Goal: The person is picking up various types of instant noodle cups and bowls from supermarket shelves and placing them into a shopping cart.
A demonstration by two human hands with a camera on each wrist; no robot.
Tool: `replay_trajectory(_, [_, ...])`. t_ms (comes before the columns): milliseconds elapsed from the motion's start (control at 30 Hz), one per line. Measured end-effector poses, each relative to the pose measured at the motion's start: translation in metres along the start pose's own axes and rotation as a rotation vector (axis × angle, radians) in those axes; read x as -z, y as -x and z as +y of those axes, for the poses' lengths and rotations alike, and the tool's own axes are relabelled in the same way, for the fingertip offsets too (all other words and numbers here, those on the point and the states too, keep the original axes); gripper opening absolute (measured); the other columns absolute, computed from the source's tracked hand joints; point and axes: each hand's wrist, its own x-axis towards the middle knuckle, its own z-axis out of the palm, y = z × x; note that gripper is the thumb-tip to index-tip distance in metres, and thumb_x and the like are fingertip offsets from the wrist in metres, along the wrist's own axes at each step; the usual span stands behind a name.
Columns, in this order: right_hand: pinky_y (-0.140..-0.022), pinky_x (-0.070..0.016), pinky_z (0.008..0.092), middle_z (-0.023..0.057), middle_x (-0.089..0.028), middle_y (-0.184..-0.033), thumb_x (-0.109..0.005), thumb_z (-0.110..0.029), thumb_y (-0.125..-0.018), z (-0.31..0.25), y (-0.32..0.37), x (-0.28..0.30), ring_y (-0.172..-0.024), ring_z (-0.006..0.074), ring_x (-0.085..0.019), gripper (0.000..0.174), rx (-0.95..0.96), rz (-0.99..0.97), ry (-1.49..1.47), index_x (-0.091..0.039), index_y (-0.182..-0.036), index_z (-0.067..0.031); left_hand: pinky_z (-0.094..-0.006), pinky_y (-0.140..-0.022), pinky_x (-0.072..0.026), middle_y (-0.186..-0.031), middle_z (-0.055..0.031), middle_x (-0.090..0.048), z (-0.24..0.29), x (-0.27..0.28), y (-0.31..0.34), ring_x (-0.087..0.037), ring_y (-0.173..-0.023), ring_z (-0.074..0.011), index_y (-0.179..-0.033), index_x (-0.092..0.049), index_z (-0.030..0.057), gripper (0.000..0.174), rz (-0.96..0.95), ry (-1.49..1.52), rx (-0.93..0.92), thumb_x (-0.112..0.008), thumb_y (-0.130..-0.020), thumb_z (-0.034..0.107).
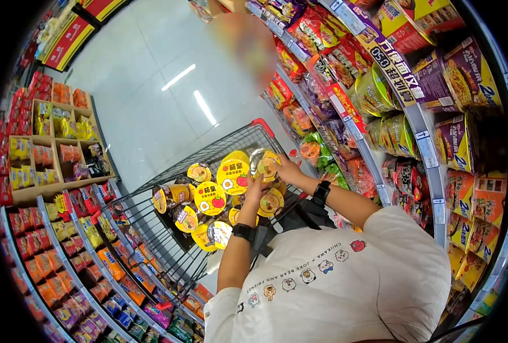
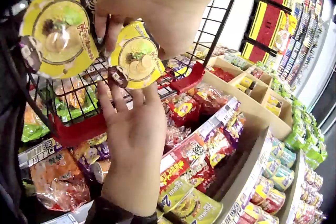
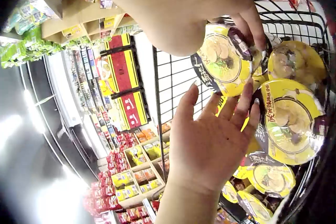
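Both hands hold one round instant noodle cup (image 1: 265, 163) with a yellow printed lid, low over the shopping cart (image 1: 261, 124). My left hand (image 1: 255, 192) grips it from the near left side, and my right hand (image 1: 291, 171) from the right. In the left wrist view the lid of the held cup (image 2: 137, 62) shows between the two hands. The right wrist view shows fingers of both hands at the rim of this cup (image 3: 223, 61). Beside it in the cart, a yellow-lidded cup (image 1: 210, 198) carries tomato and egg pictures, among several similar cups.
Shelves of bagged and cupped instant noodles (image 1: 379, 91) rise close on the right. Lower shelves of colourful packets (image 1: 42, 263) line the left, near a wooden display rack (image 1: 59, 143). A shiny pale floor (image 1: 145, 74) stretches ahead of the cart.
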Motion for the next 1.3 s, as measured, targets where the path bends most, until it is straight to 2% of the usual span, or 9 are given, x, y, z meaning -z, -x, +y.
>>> replay_trajectory(233, [-0.087, -0.043, 0.0385, 0.032, -0.043, -0.123, -0.048, -0.035, -0.087, 0.007, 0.001, -0.011, -0.107, 0.0379, -0.052, 0.07, 0.066, 0.044, 0.095, -0.017, -0.135, 0.0054, -0.0275, -0.057, -0.0459, -0.116, -0.0123, -0.05, 0.002, -0.006, -0.001, -0.064, -0.077, -0.0226, -0.141, 0.002, 0.0124, 0.081, 0.017, -0.004, 0.0, -0.052, -0.084, 0.028])
replay_trajectory(633, [-0.085, -0.0427, 0.0367, 0.0256, -0.05, -0.119, -0.043, -0.04, -0.089, -0.014, 0.076, -0.002, -0.105, 0.0351, -0.053, 0.062, -0.012, 0.092, -0.096, -0.026, -0.133, 0.0008, -0.0289, -0.067, -0.0462, -0.125, -0.0114, -0.045, -0.009, 0.003, 0.073, -0.06, -0.086, -0.0205, -0.141, 0.0, 0.012, 0.076, 0.0, -0.16, -0.168, -0.05, -0.086, 0.025])
replay_trajectory(800, [-0.09, -0.0396, 0.0301, 0.0148, -0.052, -0.117, -0.041, -0.027, -0.093, 0.021, 0.101, -0.045, -0.109, 0.022, -0.05, 0.043, 0.283, 0.478, -0.379, -0.039, -0.126, -0.0002, -0.0317, -0.067, -0.0471, -0.126, -0.0182, -0.042, -0.055, 0.018, 0.131, -0.058, -0.089, -0.02, -0.14, -0.014, 0.0067, 0.069, -0.051, -0.249, -0.52, -0.054, -0.085, 0.019])
replay_trajectory(867, [-0.084, -0.0419, 0.0283, 0.0109, -0.054, -0.113, -0.04, -0.028, -0.094, 0.044, 0.114, -0.056, -0.104, 0.0182, -0.051, 0.04, 0.196, 0.442, -0.519, -0.04, -0.125, -0.0023, -0.0282, -0.082, -0.0442, -0.135, -0.0176, -0.036, -0.05, 0.015, 0.18, -0.052, -0.101, -0.0176, -0.139, -0.017, 0.0043, 0.066, -0.061, -0.363, -0.527, -0.054, -0.084, 0.01])
replay_trajectory(933, [-0.086, -0.0417, 0.0322, 0.0127, -0.055, -0.112, -0.043, -0.024, -0.093, 0.055, 0.148, -0.071, -0.099, 0.0211, -0.054, 0.036, 0.296, 0.543, -0.604, -0.044, -0.121, -0.0019, -0.0305, -0.094, -0.0379, -0.138, -0.0147, -0.034, -0.062, 0.031, 0.188, -0.045, -0.115, -0.0189, -0.14, -0.017, 0.0044, 0.069, -0.143, -0.449, -0.898, -0.055, -0.083, 0.007])
replay_trajectory(1000, [-0.078, -0.0443, 0.0276, 0.01, -0.055, -0.109, -0.041, -0.021, -0.094, 0.026, 0.227, -0.07, -0.096, 0.0149, -0.054, 0.033, 0.257, 0.396, -0.82, -0.042, -0.122, -0.0048, -0.0371, -0.1, -0.0313, -0.138, -0.0142, -0.034, -0.023, 0.017, 0.3, -0.04, -0.123, -0.0249, -0.14, -0.016, 0.0049, 0.076, -0.18, -0.345, -0.99, -0.06, -0.079, 0.01])
replay_trajectory(1067, [-0.073, -0.046, 0.0275, 0.0114, -0.058, -0.103, -0.038, -0.022, -0.094, 0.043, 0.272, -0.08, -0.087, 0.0158, -0.057, 0.031, 0.197, 0.377, -0.841, -0.044, -0.118, -0.0038, -0.0404, -0.096, -0.0353, -0.128, -0.0171, -0.045, 0.004, 0.007, 0.377, -0.048, -0.113, -0.0287, -0.141, -0.013, 0.0053, 0.093, -0.392, -0.121, -1.394, -0.071, -0.073, 0.032])
replay_trajectory(1133, [-0.071, -0.0466, 0.0276, 0.0119, -0.059, -0.098, -0.036, -0.022, -0.095, 0.051, 0.31, -0.085, -0.082, 0.0163, -0.058, 0.03, 0.105, 0.315, -0.876, -0.044, -0.117, -0.0033, -0.0405, -0.096, -0.0354, -0.127, -0.0171, -0.045, 0.006, -0.001, 0.433, -0.048, -0.113, -0.0286, -0.14, -0.014, 0.0051, 0.091, -0.626, -0.052, -1.657, -0.07, -0.073, 0.032])
replay_trajectory(1300, [-0.073, -0.0481, 0.0295, 0.0134, -0.062, -0.093, -0.035, -0.027, -0.095, 0.09, 0.369, -0.077, -0.081, 0.0184, -0.06, 0.034, 0.002, 0.397, -0.876, -0.047, -0.113, -0.0007, -0.0406, -0.095, -0.0357, -0.125, -0.0172, -0.046, -0.039, -0.032, 0.494, -0.049, -0.112, -0.0284, -0.137, -0.016, 0.0044, 0.086, -1.141, -0.193, -1.815, -0.069, -0.074, 0.031])
